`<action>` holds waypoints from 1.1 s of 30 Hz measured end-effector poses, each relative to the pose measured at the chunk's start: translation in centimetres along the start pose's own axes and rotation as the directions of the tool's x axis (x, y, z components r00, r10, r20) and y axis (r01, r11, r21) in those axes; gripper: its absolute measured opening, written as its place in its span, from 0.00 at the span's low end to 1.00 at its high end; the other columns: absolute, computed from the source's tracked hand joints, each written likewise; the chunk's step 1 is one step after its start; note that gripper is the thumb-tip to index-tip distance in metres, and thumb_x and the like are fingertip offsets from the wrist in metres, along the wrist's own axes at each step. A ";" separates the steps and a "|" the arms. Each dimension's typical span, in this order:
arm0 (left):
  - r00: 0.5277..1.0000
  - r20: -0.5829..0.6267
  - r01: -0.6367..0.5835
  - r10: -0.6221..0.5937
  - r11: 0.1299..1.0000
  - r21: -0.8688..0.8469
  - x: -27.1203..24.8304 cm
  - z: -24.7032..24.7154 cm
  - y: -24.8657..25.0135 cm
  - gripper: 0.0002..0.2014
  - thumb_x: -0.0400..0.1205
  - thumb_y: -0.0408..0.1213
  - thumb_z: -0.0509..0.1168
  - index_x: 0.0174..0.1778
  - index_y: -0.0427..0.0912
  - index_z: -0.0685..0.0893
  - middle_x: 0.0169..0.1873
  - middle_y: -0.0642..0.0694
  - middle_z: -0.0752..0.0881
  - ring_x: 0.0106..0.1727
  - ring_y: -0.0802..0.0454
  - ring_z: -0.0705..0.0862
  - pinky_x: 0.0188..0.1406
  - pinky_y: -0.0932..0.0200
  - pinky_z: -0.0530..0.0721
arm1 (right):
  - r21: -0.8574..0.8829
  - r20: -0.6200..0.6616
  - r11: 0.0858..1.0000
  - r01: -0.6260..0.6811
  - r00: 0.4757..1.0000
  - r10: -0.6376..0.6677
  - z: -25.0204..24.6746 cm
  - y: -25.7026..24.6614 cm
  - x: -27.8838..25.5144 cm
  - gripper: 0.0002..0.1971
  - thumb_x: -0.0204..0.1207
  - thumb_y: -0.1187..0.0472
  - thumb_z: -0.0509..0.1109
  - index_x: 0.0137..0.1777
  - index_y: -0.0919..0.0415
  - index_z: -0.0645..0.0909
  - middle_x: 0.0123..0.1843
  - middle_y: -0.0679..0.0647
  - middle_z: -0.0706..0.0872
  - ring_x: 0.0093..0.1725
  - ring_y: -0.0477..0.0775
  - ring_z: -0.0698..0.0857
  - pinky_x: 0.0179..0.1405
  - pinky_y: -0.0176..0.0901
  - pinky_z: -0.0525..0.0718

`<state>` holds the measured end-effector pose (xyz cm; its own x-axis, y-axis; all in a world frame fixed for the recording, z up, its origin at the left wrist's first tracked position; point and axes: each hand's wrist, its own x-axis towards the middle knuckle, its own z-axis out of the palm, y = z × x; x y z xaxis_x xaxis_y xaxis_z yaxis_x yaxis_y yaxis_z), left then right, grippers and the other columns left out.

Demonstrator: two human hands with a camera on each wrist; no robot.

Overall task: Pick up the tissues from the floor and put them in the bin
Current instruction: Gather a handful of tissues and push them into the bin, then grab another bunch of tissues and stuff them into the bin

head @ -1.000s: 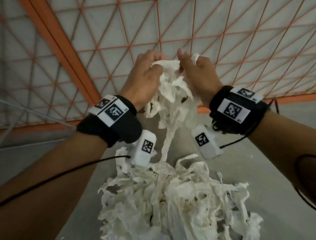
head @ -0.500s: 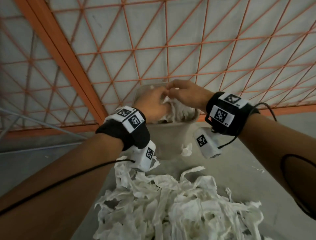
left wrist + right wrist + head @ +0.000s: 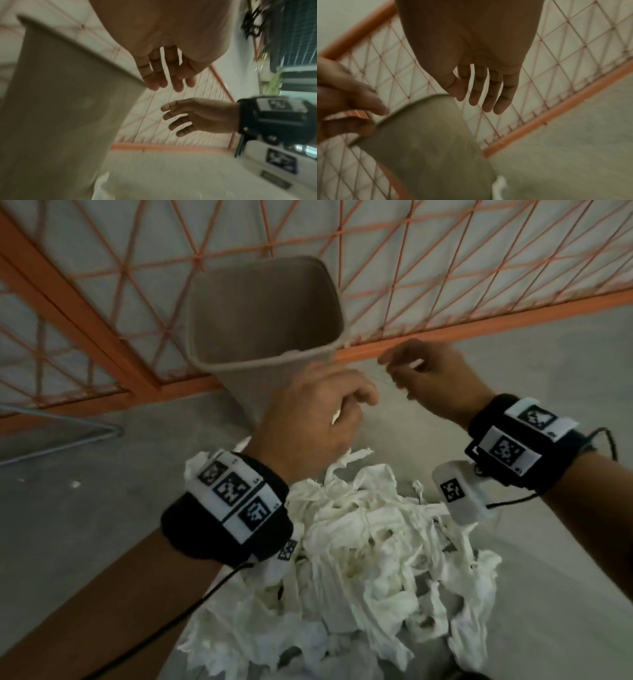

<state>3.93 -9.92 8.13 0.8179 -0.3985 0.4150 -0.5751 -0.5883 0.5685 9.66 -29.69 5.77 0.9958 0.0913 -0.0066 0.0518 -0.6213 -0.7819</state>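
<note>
A beige bin (image 3: 260,313) stands on the floor against the orange fence, its mouth facing me. A big pile of torn white tissues (image 3: 359,559) lies on the floor in front of it, below my wrists. My left hand (image 3: 318,412) hovers just before the bin's near rim (image 3: 267,361), fingers relaxed, holding nothing. My right hand (image 3: 411,371) hangs to the right of the bin, also empty. The left wrist view shows the left fingers (image 3: 163,75) loose beside the bin wall (image 3: 68,108). The right wrist view shows the right fingers (image 3: 484,92) spread above the bin (image 3: 428,142).
An orange mesh fence (image 3: 445,268) with a thick bottom bar (image 3: 479,326) runs behind the bin. A grey bent wire (image 3: 68,436) lies on the concrete floor at the left, with small paper scraps (image 3: 73,483) near it.
Both hands carried a bunch of tissues up and over the bin, let it go, and have drawn back empty towards the pile.
</note>
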 end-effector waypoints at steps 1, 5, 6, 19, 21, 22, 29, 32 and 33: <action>0.989 0.121 0.089 -0.089 0.996 0.008 -0.3 2.1 -1.3 0.14 0.77 0.28 0.61 0.51 0.47 0.88 0.49 0.53 0.85 0.53 0.52 0.81 0.59 0.54 0.81 | -0.068 0.062 0.996 -0.054 0.996 0.058 0.5 1.6 -1.1 0.12 0.76 0.62 0.65 0.54 0.53 0.86 0.45 0.45 0.86 0.40 0.48 0.83 0.48 0.41 0.77; 0.767 0.502 0.344 -0.399 0.917 0.203 -0.7 8.5 -6.8 0.24 0.80 0.27 0.58 0.72 0.49 0.77 0.78 0.45 0.67 0.78 0.44 0.69 0.80 0.54 0.65 | -0.349 0.313 0.934 -0.069 0.931 0.185 3.2 6.5 -5.1 0.16 0.79 0.58 0.66 0.65 0.53 0.83 0.66 0.53 0.85 0.58 0.54 0.84 0.57 0.38 0.74; 0.703 0.558 0.357 -0.441 0.897 0.259 -0.5 9.5 -7.6 0.26 0.80 0.26 0.58 0.76 0.48 0.72 0.82 0.42 0.59 0.82 0.43 0.62 0.81 0.55 0.61 | -0.391 0.365 0.919 -0.046 0.909 0.201 3.9 7.3 -5.8 0.18 0.79 0.56 0.66 0.69 0.53 0.81 0.70 0.55 0.82 0.64 0.57 0.83 0.63 0.41 0.74; 0.694 0.526 0.415 -0.492 0.870 0.267 -2.0 10.6 -10.0 0.06 0.75 0.32 0.68 0.46 0.37 0.88 0.47 0.38 0.89 0.49 0.40 0.86 0.46 0.57 0.83 | -0.445 0.474 0.896 0.001 0.849 0.234 8.3 9.7 -6.1 0.17 0.78 0.62 0.61 0.63 0.56 0.86 0.58 0.64 0.85 0.60 0.66 0.83 0.58 0.49 0.79; 0.742 0.428 0.515 -0.516 0.847 0.129 -1.7 8.6 -8.7 0.08 0.75 0.27 0.64 0.42 0.38 0.88 0.42 0.39 0.89 0.41 0.44 0.85 0.40 0.59 0.84 | -0.396 0.403 0.911 -0.116 0.869 0.286 7.5 8.9 -5.9 0.17 0.80 0.60 0.58 0.55 0.68 0.87 0.51 0.66 0.85 0.55 0.66 0.84 0.48 0.46 0.77; 0.755 0.391 0.535 -0.526 0.839 0.095 -1.6 7.5 -7.9 0.12 0.76 0.25 0.60 0.42 0.39 0.89 0.41 0.40 0.88 0.39 0.46 0.84 0.37 0.62 0.84 | -0.342 0.358 0.920 -0.189 0.879 0.314 7.0 8.5 -5.9 0.19 0.81 0.58 0.58 0.51 0.71 0.86 0.46 0.64 0.85 0.50 0.65 0.84 0.43 0.44 0.75; 0.704 0.494 0.430 -0.511 0.859 0.277 -5.1 4.8 -2.9 0.14 0.80 0.49 0.64 0.55 0.46 0.85 0.52 0.45 0.86 0.52 0.47 0.83 0.51 0.55 0.81 | -0.187 0.396 0.922 -0.340 0.832 0.388 5.0 6.6 -8.8 0.24 0.70 0.36 0.69 0.47 0.58 0.82 0.46 0.54 0.87 0.45 0.55 0.85 0.42 0.45 0.80; 0.573 0.622 0.298 -0.533 0.843 0.447 -8.2 7.1 -2.3 0.31 0.70 0.62 0.70 0.67 0.52 0.75 0.65 0.49 0.75 0.65 0.47 0.77 0.63 0.46 0.79 | -0.328 0.487 0.929 -0.174 0.811 0.324 6.9 7.0 -10.8 0.27 0.68 0.45 0.76 0.61 0.57 0.75 0.55 0.52 0.80 0.52 0.56 0.80 0.45 0.44 0.75; 0.567 0.628 0.294 -0.533 0.843 0.450 -9.0 7.7 -2.3 0.30 0.71 0.58 0.71 0.67 0.51 0.76 0.65 0.48 0.74 0.65 0.45 0.77 0.63 0.46 0.79 | -0.352 0.481 0.926 -0.136 0.823 0.303 7.6 7.2 -11.2 0.27 0.68 0.49 0.77 0.62 0.58 0.73 0.57 0.54 0.81 0.53 0.58 0.80 0.47 0.44 0.74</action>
<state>-1.98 -10.39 -2.43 0.7812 -0.3543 -0.5139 -0.2364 -0.9299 0.2816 -1.74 -29.31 -4.50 0.7990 0.2608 -0.5419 -0.0606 -0.8615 -0.5041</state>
